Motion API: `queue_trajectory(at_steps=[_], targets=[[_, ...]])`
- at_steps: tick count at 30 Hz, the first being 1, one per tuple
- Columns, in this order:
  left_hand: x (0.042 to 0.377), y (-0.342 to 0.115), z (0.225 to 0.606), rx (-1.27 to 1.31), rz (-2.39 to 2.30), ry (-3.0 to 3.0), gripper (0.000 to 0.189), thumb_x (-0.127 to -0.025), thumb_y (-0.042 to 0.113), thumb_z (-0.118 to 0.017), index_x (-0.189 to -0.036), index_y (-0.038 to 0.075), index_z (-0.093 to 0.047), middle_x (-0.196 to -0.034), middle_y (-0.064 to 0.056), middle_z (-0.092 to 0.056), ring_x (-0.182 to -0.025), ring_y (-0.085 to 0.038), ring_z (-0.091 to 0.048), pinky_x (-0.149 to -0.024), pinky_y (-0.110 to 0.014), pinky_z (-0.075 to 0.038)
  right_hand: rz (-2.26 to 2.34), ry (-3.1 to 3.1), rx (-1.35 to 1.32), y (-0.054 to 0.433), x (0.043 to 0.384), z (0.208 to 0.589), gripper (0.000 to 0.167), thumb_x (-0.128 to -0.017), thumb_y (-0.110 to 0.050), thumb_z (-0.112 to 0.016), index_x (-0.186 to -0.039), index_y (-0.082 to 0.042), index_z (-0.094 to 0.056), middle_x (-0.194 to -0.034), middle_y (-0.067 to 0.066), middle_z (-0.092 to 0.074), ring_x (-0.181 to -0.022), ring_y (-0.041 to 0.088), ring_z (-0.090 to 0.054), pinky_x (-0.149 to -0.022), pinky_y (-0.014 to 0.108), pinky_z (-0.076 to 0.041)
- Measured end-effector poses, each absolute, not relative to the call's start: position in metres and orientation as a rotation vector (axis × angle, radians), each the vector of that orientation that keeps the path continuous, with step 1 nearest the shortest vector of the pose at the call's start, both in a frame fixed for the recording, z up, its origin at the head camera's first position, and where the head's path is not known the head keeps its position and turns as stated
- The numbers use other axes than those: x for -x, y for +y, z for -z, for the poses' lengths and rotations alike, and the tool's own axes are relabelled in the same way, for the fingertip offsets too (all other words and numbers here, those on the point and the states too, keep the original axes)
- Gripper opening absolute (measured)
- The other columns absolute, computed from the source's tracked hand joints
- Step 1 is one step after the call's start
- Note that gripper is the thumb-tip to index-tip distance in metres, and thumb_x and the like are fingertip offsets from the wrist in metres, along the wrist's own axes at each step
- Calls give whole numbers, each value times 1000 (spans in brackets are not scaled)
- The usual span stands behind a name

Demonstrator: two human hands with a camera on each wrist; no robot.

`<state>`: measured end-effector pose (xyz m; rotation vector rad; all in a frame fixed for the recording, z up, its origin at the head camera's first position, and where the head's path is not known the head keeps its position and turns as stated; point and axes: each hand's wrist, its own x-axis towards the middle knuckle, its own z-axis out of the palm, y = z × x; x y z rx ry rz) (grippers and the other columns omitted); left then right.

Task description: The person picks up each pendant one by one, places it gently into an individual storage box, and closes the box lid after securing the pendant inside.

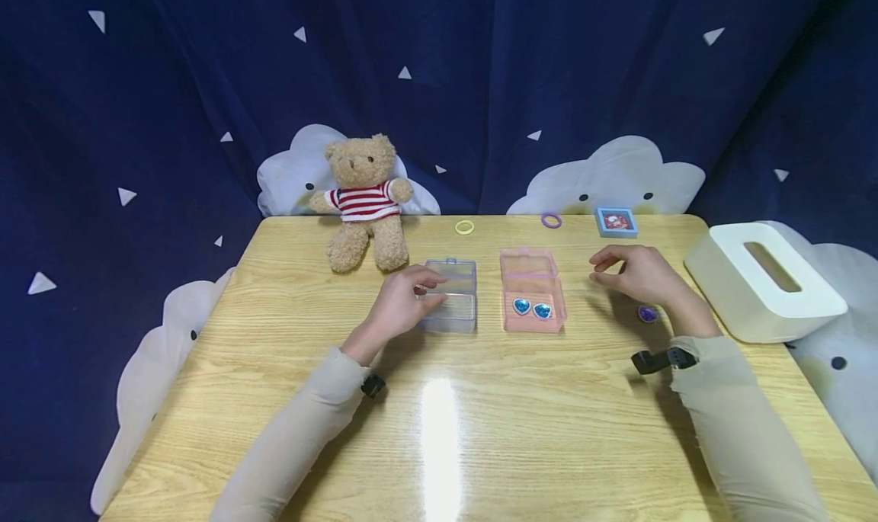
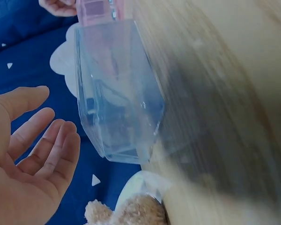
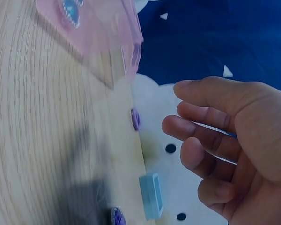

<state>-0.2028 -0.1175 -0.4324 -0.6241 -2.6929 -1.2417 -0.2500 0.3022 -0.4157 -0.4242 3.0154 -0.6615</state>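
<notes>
Our left hand [image 1: 403, 297] and right hand [image 1: 638, 277], apart, loosely curved
Left hovers near our blue box [image 1: 453, 324]; right hovers right of our pink box [image 1: 533, 327] with blue gems [image 1: 542, 311].

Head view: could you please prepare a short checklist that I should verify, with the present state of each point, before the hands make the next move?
1. Left hand holds nothing: ok.
2. Right hand holds nothing: ok, its thumb and fingertips are apart in the right wrist view.
3. Blue-tinted box has its lid open: ok.
4. Left hand not touching that box: ok, the left wrist view shows a gap.
5. Both blue hearts lie inside the open pink box: ok.
6. Purple gem is in a box: not ok, it lies on the table near the right wrist.
</notes>
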Motion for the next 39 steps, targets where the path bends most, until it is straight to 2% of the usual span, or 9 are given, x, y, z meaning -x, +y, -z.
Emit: queue_trajectory(at_steps=[4, 10, 14, 20, 25, 28, 33, 39], targets=[[202, -125, 435, 620, 1257, -2691, 29, -86, 12, -78, -113, 3, -74, -111, -10, -72, -99, -31, -71, -84, -35, -64, 686, 3012, 372, 314, 250, 420, 31, -91, -32, -72, -112, -10, -71, -101, 8, -75, -72, 16, -56, -62, 27, -44], [197, -134, 438, 594, 1324, -2712, 30, -85, 8, -79, -114, 2, -73, -113, -11, -72, -101, -29, -70, -85, -38, -64, 707, 2995, 320, 335, 250, 429, 30, -92, -31, -71, -112, -9, -72, -101, 10, -75, -70, 13, -55, -60, 25, -44], [196, -139, 441, 566, 1371, -2715, 30, -84, 5, -79, -113, -1, -73, -113, -13, -71, -101, -31, -70, -84, -39, -64, 684, 2946, 243, 349, 251, 435, 35, -93, -35, -68, -115, -8, -70, -105, 11, -73, -72, 14, -61, -61, 26, -46], [195, -143, 444, 524, 1368, -2738, 28, -84, 6, -79, -111, 0, -74, -112, -12, -71, -101, -30, -70, -83, -35, -64, 622, 2877, 114, 360, 250, 438, 42, -93, -41, -66, -118, -7, -67, -112, 17, -68, -84, 23, -64, -68, 27, -43], [196, -143, 445, 518, 1385, -2759, 28, -84, 5, -79, -111, 0, -74, -112, -12, -72, -102, -30, -69, -83, -34, -64, 586, 2879, 77, 363, 250, 444, 45, -92, -42, -68, -117, -4, -65, -114, 21, -67, -94, 31, -60, -73, 37, -46], [196, -143, 446, 511, 1391, -2769, 29, -83, 5, -79, -111, 0, -74, -112, -12, -72, -103, -30, -69, -83, -31, -64, 571, 2881, 66, 364, 251, 449, 45, -92, -42, -68, -117, -4, -65, -112, 20, -67, -93, 31, -58, -75, 39, -46], [196, -144, 447, 501, 1406, -2787, 31, -83, 6, -80, -112, 0, -73, -113, -13, -71, -104, -32, -69, -84, -29, -63, 553, 2881, 54, 365, 254, 455, 47, -91, -42, -70, -119, -4, -65, -107, 18, -66, -90, 30, -56, -73, 36, -43], [196, -142, 446, 494, 1461, -2796, 34, -82, 5, -81, -114, -1, -72, -118, -14, -70, -98, -35, -72, -84, -26, -63, 516, 2905, 68, 365, 255, 457, 42, -89, -38, -72, -114, -5, -67, -97, 13, -67, -84, 27, -57, -69, 33, -42]])
